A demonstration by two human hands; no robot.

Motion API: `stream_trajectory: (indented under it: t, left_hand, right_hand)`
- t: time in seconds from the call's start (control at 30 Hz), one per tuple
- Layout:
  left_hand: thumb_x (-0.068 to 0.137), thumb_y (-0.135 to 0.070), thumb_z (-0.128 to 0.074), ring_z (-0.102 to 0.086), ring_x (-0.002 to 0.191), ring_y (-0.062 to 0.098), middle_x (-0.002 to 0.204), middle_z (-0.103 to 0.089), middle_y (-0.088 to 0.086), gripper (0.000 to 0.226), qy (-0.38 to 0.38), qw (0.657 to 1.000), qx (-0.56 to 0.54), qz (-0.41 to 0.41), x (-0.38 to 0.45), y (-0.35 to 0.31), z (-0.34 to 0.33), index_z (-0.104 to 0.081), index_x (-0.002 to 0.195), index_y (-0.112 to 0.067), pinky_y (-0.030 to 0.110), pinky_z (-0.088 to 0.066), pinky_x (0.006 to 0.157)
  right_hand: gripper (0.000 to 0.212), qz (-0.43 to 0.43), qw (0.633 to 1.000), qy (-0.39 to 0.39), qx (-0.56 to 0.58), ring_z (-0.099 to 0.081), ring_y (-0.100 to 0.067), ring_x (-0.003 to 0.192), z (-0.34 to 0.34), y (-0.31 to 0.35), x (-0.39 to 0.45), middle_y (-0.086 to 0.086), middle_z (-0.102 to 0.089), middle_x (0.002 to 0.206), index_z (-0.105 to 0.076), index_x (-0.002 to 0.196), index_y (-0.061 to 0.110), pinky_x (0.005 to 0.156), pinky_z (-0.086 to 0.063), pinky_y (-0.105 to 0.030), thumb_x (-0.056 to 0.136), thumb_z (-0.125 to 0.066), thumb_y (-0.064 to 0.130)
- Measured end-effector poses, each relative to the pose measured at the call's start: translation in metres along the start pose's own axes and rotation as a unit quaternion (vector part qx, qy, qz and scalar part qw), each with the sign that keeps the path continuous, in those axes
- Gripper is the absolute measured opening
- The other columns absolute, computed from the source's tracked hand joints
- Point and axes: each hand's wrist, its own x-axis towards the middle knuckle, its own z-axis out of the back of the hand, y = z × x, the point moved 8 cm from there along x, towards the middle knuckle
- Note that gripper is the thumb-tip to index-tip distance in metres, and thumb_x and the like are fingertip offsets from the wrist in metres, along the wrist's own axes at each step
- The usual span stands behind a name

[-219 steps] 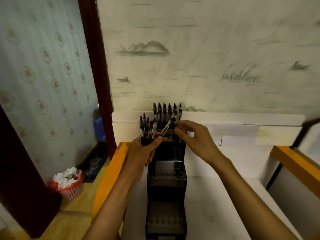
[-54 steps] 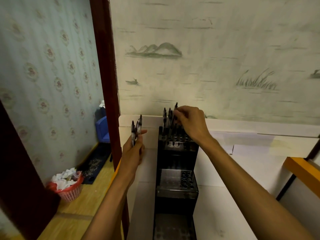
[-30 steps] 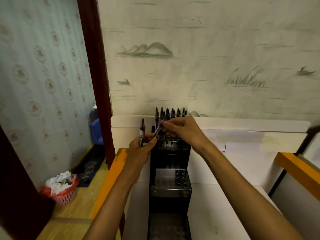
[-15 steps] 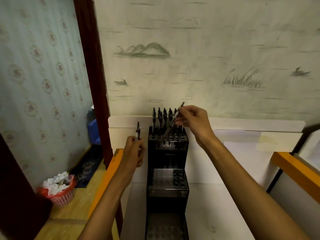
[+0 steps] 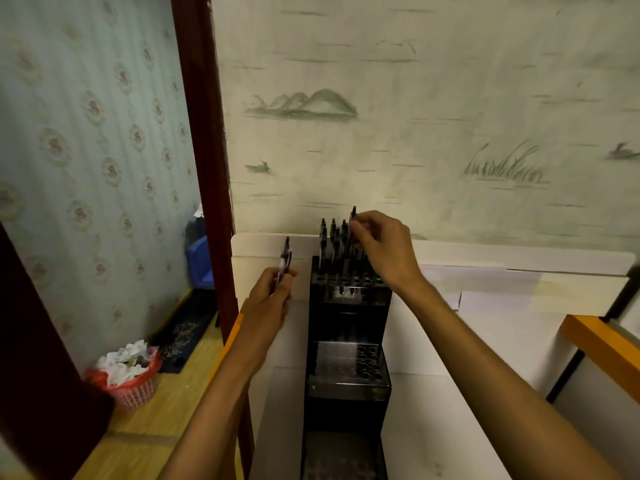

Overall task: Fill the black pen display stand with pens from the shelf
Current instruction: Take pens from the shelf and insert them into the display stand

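The right hand (image 5: 384, 247) is now standing its pen (image 5: 353, 225) upright over the stand (image 5: 348, 306), pinching its top; the left hand (image 5: 273, 296) is gripping a spare pen (image 5: 286, 258). Light, stiff, slippery-looking.

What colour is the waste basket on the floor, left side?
Pink-red mesh basket, stuffed with crumpled white paper. Head view, lower left.
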Motion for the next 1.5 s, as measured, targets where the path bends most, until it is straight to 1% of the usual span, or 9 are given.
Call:
stream_trajectory:
  t: [0.1, 0.23, 0.4, 0.53, 0.7, 0.87, 1.1, 1.27, 1.5]
  left_hand:
    - [0.104, -0.030, -0.048, -0.042, 0.051, 0.000, 0.063, -0.050, -0.014, 0.020, -0.003, 1.000, -0.005, 0.004, 0.000, 0.002, 0.000, -0.064, 0.102, -0.041, 0.016, -0.033, 0.043]
    - [0.103, -0.026, -0.050, -0.046, 0.050, 0.002, 0.069, -0.062, -0.007, 0.009, -0.032, 0.999, -0.028, 0.004, 0.001, 0.001, 0.004, -0.053, 0.111, -0.029, 0.016, -0.035, 0.042]
    - [0.103, -0.021, -0.050, -0.042, 0.047, 0.003, 0.073, -0.060, -0.002, 0.004, -0.012, 1.000, -0.021, -0.011, -0.001, -0.006, -0.007, -0.051, 0.107, -0.020, 0.016, -0.032, 0.041]
    - [0.104, -0.026, -0.049, -0.039, 0.046, 0.000, 0.072, -0.053, -0.004, 0.011, -0.004, 1.000, -0.009, -0.030, -0.002, -0.015, -0.018, -0.057, 0.110, -0.021, 0.015, -0.032, 0.041]
    - [0.102, -0.030, -0.052, -0.046, 0.052, 0.001, 0.069, -0.054, -0.011, 0.017, -0.001, 0.998, 0.014, -0.055, 0.000, -0.025, -0.030, -0.065, 0.112, -0.027, 0.014, -0.036, 0.048]
    - [0.100, -0.027, -0.057, -0.053, 0.057, 0.000, 0.071, -0.064, -0.018, 0.017, 0.019, 0.998, 0.025, -0.062, 0.000, -0.028, -0.046, -0.068, 0.105, -0.038, 0.013, -0.039, 0.048]
    - [0.099, -0.023, -0.057, -0.059, 0.056, 0.002, 0.074, -0.068, -0.011, 0.020, 0.049, 0.991, 0.082, -0.097, 0.000, -0.038, -0.059, -0.065, 0.104, -0.041, 0.012, -0.046, 0.054]
    - [0.099, -0.026, -0.058, -0.061, 0.090, 0.000, 0.106, -0.067, -0.008, 0.019, 0.027, 0.966, 0.220, -0.132, -0.003, -0.044, -0.047, -0.068, 0.114, -0.030, 0.013, -0.048, 0.080]
    - [0.095, -0.037, -0.060, -0.062, 0.099, 0.015, 0.117, -0.065, -0.003, 0.031, -0.027, 0.895, 0.377, -0.236, -0.020, -0.074, -0.026, -0.068, 0.121, -0.022, 0.046, -0.052, 0.089]
  right_hand:
    - [0.021, 0.009, 0.999, 0.022, -0.036, -0.063, 0.005, 0.079, -0.007, -0.004, -0.004, 0.005, -0.072, 0.092, -0.073, 0.109, 0.013, 0.075, -0.046, -0.005, 0.095, -0.064, 0.026]
    - [0.021, 0.006, 0.996, 0.059, -0.067, -0.067, -0.008, 0.083, -0.016, -0.012, -0.015, 0.001, -0.075, 0.093, -0.074, 0.108, 0.013, 0.084, -0.056, -0.031, 0.095, -0.065, 0.027]
    - [0.023, -0.012, 0.994, 0.071, -0.078, -0.069, -0.014, 0.073, -0.015, -0.019, -0.017, -0.003, -0.074, 0.078, -0.077, 0.092, 0.011, 0.079, -0.057, -0.042, 0.096, -0.063, 0.029]
    - [0.021, -0.021, 0.992, 0.069, -0.101, -0.067, -0.008, 0.072, -0.010, -0.022, -0.021, 0.005, -0.073, 0.078, -0.077, 0.097, 0.017, 0.076, -0.057, -0.032, 0.092, -0.067, 0.035]
    - [0.006, -0.059, 0.993, 0.091, 0.055, -0.066, 0.000, 0.075, -0.005, -0.021, -0.030, 0.016, -0.073, 0.079, -0.076, 0.092, 0.031, 0.067, -0.048, -0.009, 0.088, -0.072, 0.034]
    - [0.013, -0.082, 0.972, 0.152, 0.161, -0.070, 0.000, 0.090, -0.013, -0.012, -0.038, 0.015, -0.076, 0.094, -0.076, 0.100, 0.031, 0.075, -0.049, -0.006, 0.087, -0.073, 0.033]
    - [0.012, -0.113, 0.954, 0.123, 0.249, -0.073, -0.016, 0.091, -0.009, -0.018, -0.041, -0.001, -0.077, 0.094, -0.075, 0.099, 0.016, 0.078, -0.054, -0.017, 0.091, -0.069, 0.023]
    - [0.014, -0.161, 0.942, 0.063, 0.289, -0.074, -0.028, 0.087, -0.001, -0.028, -0.032, -0.014, -0.075, 0.093, -0.068, 0.102, 0.005, 0.078, -0.058, -0.031, 0.096, -0.058, 0.013]
    - [0.015, -0.100, 0.980, -0.018, 0.170, -0.068, -0.027, 0.086, 0.018, -0.024, -0.012, -0.010, -0.070, 0.093, -0.067, 0.106, 0.016, 0.080, -0.058, -0.041, 0.098, -0.056, 0.021]
